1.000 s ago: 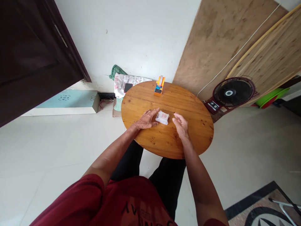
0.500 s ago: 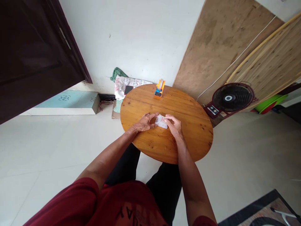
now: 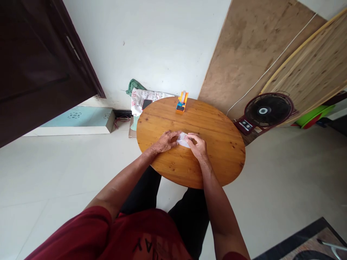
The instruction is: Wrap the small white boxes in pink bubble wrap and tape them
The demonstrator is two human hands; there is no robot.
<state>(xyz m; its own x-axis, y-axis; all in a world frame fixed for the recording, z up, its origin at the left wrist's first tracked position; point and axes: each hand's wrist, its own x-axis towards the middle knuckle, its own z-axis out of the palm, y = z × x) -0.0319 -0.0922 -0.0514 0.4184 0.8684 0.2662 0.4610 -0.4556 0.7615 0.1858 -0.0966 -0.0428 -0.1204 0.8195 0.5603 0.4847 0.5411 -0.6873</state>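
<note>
A small, whitish, see-through plastic packet (image 3: 183,141) with faint reddish marks lies low over the middle of a round wooden table (image 3: 222,155). Its left edge sits between the thumb and fingers of my left hand (image 3: 166,141), which are closed on it. From the other side, my right hand (image 3: 199,146) pinches the packet's right edge with thumb and forefinger. My fingertips cover parts of both edges, and what the packet contains is too small to make out. Near the table's far edge stands an orange and blue tape dispenser (image 3: 181,102), apart from both hands.
Behind the table's far left edge are a printed white sack (image 3: 137,100) and a dark flat object (image 3: 147,104). A dark red fan (image 3: 262,111) stands to the right, before leaning wooden boards (image 3: 227,54). At left are a dark door (image 3: 40,65) and a light blue box (image 3: 81,116).
The view has shifted slightly. Both hands keep hold of the packet, and my right fingers have moved a little inward over its right side.
</note>
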